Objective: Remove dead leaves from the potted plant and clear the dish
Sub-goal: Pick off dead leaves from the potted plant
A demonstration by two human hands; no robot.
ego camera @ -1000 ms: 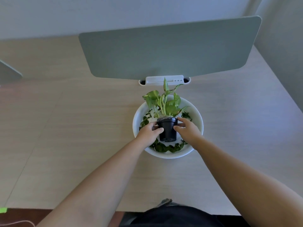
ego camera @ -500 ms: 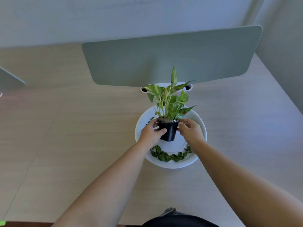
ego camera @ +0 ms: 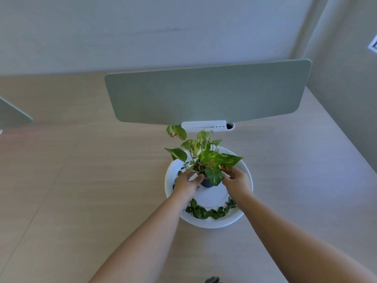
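A small black pot (ego camera: 206, 183) with a green variegated plant (ego camera: 208, 158) is lifted above the round white dish (ego camera: 210, 225). My left hand (ego camera: 186, 183) grips the pot's left side and my right hand (ego camera: 236, 181) grips its right side. The leaves hide most of the pot. One leaf at the back left (ego camera: 176, 132) has a brown patch. A ring of loose dark green leaves (ego camera: 208, 212) lies along the dish's near inner edge, and a few more show by my left hand.
The dish stands on a light wooden desk (ego camera: 91, 190). Right behind it rises a grey-green divider panel (ego camera: 208, 92) on a white clamp (ego camera: 204, 126). A second panel (ego camera: 12, 115) shows at the far left. A wall runs along the desk's right side.
Both hands have raised the pot off the dish's bottom, leaving its white middle bare. The plant now leans toward me so I see its leaves from above.
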